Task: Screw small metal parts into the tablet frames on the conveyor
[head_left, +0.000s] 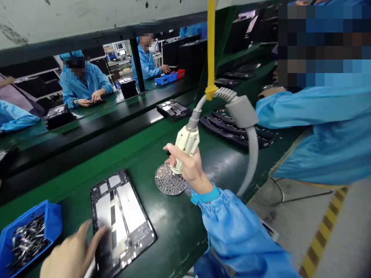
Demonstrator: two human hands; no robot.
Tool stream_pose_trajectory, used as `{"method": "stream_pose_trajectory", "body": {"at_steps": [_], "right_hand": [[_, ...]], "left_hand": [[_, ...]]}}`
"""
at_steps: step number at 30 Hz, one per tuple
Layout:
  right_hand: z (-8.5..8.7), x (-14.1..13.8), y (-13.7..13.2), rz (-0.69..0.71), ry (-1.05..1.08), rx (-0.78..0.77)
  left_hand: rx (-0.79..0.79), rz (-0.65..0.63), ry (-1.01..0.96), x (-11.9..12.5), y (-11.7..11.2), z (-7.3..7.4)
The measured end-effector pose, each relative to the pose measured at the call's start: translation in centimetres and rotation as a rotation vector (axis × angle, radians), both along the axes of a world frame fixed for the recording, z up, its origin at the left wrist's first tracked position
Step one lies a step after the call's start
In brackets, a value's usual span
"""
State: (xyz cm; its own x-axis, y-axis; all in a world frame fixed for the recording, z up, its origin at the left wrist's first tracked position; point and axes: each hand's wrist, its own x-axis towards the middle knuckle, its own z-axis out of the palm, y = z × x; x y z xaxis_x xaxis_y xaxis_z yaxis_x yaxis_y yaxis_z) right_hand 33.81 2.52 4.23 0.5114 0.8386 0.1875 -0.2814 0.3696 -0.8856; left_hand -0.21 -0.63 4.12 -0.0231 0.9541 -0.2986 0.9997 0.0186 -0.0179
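My right hand is wrapped round a cream-coloured electric screwdriver with a thick grey cable. The driver points down over a round perforated metal tray that holds many tiny screws; its tip is hidden. Left of the tray lies an opened tablet, its inner side up, with silvery panels and a dark frame. At the tablet's left edge is my left hand, somewhat blurred, thumb and forefinger stretched out and apart. Whether a fingertip touches the frame I cannot tell.
A blue bin of small metal parts stands at the lower left. A yellow strap carries the grey cable. Dark curved strips and another opened device lie farther back. A co-worker's blue sleeve reaches in from the right.
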Motion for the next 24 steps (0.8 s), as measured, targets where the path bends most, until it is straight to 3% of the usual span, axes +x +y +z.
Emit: {"method": "stream_pose_trajectory", "body": {"at_steps": [3, 4, 7, 9, 12, 15, 18, 21, 24], "right_hand": [[-0.2, -1.0, -0.3, 0.013, -0.049, -0.021], [-0.2, -1.3, -0.4, 0.015, -0.068, -0.023], [-0.3, -1.9, -0.4, 0.009, -0.086, -0.02], [-0.5, -2.0, -0.3, 0.001, -0.084, -0.008], [-0.8, -2.2, 0.1, 0.01, -0.094, 0.004], [-1.2, -2.5, 0.6, 0.011, -0.1, 0.013], [-1.5, -2.9, 1.1, 0.004, -0.109, 0.012], [-1.8, -3.3, 1.5, 0.002, -0.09, -0.003], [-2.0, -3.1, 1.9, 0.001, -0.071, -0.001]], "left_hand": [[0.166, -0.324, -0.04, 7.4, 2.8, 2.0], [0.135, -0.436, -0.109, 10.1, 3.7, 1.9], [-0.049, -0.586, -0.169, 16.6, 6.0, 0.2], [-0.118, -0.613, -0.177, 18.9, 7.0, -1.4], [-0.137, -0.63, -0.221, 20.0, 8.0, -2.9], [-0.18, -0.665, -0.268, 20.1, 8.8, -3.0], [-0.171, -0.687, -0.366, 18.5, 9.1, -1.9], [0.048, -0.615, -0.514, 13.3, 8.7, -0.1], [0.334, -0.375, -0.409, 4.9, 7.8, 1.2]]}}
